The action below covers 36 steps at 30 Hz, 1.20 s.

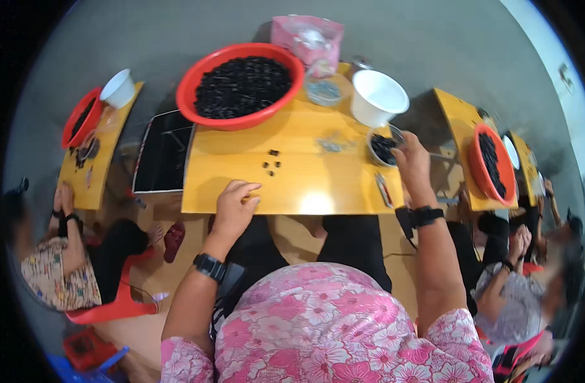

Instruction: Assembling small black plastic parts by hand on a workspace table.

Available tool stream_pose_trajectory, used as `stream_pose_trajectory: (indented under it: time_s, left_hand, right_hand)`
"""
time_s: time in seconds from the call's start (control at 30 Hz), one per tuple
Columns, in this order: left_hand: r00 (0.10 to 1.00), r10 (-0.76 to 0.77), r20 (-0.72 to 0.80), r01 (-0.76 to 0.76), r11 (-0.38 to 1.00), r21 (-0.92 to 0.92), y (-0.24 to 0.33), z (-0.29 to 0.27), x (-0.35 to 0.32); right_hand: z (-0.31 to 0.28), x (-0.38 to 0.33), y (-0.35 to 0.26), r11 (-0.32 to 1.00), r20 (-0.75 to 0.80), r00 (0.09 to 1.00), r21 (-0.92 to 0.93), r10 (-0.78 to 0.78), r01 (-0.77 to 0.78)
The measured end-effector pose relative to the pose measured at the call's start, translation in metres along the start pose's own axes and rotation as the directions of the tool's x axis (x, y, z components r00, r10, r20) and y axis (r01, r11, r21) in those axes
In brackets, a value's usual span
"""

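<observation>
My left hand (233, 205) rests on the near edge of the wooden table (292, 185), fingers curled and slightly apart, holding nothing I can see. Several small black parts (271, 165) lie just beyond its fingertips. My right hand (412, 165) reaches to a small clear bowl of black pieces (383, 147) at the table's right side, fingers at its rim; whether it holds a piece is hidden. A big red basin (241, 83) full of black pieces stands at the back.
A white bucket (376, 97), a small glass dish (323, 91) and a pink box with a clear bag (307, 38) stand behind. A dark tray (163, 153) sits left of the table. Other people sit at similar tables left (97, 150) and right (461, 143).
</observation>
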<state>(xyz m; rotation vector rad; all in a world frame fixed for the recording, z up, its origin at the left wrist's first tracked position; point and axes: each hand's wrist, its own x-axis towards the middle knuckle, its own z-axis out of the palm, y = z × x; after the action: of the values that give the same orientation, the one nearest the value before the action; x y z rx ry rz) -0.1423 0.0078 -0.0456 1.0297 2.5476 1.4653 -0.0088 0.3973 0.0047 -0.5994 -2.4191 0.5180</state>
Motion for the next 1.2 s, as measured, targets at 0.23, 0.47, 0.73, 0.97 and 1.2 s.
stream_pose_trajectory:
  time_s: [0.23,0.47,0.73,0.97,1.2]
  left_hand:
    - [0.990,-0.077,-0.117,0.082,0.996,0.042,-0.047,-0.006,0.020]
    - [0.987,-0.048,-0.150,0.069,0.987,0.142,-0.050,0.000,0.024]
    - [0.986,-0.042,-0.160,0.070,0.982,0.178,-0.050,0.001,0.024]
    - [0.987,-0.038,-0.154,0.069,0.976,0.204,-0.056,0.005,0.022]
    - [0.986,-0.003,-0.165,0.033,0.983,0.182,-0.058,0.005,0.021]
  right_hand:
    - [0.027,0.008,-0.067,0.968,0.105,0.975,0.175,-0.198,0.178]
    - [0.076,0.054,-0.163,0.872,0.201,0.877,0.335,-0.437,0.358]
    - [0.172,0.119,-0.206,0.741,0.338,0.664,0.395,-0.667,0.543]
    - [0.230,0.145,-0.218,0.838,0.770,0.461,0.170,-0.441,0.518]
    - [0.242,0.141,-0.228,0.828,0.856,0.442,-0.031,-0.266,0.560]
